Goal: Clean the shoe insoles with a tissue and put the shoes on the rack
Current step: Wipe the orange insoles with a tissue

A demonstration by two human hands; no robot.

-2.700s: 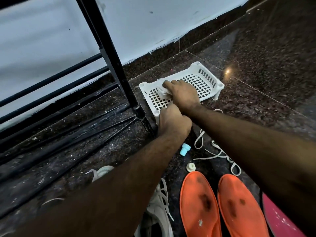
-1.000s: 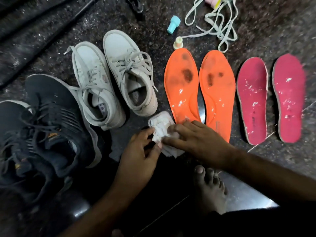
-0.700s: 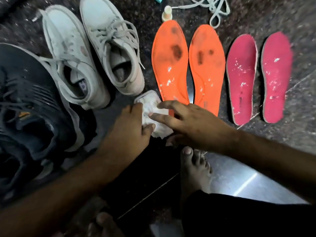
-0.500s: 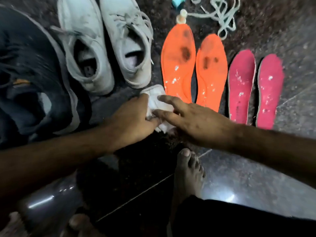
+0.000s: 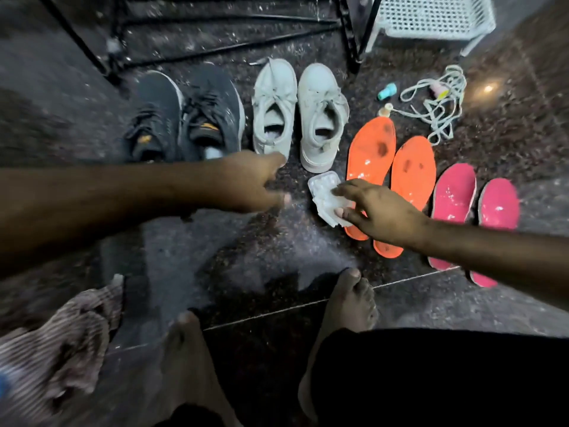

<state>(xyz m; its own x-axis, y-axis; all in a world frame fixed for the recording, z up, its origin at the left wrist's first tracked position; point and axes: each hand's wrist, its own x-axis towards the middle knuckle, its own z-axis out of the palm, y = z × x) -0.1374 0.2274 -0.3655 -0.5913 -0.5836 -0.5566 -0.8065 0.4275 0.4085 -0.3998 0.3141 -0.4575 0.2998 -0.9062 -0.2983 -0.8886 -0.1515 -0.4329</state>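
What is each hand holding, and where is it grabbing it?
The right hand holds the white tissue pack by its near right end, thumb under and fingers over. The left hand holds nothing.

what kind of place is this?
Probably a home shoe-storage corner, indoors: polished dark stone floor, a black metal shoe rack at the top, and shoes with their insoles pulled out, like the orange insoles, laid out on the floor.

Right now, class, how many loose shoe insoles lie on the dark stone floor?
4. Two orange foam insoles, and, lie side by side right of the white shoes; two pink insoles, and, lie further right. The right arm covers part of them; none seem hidden.
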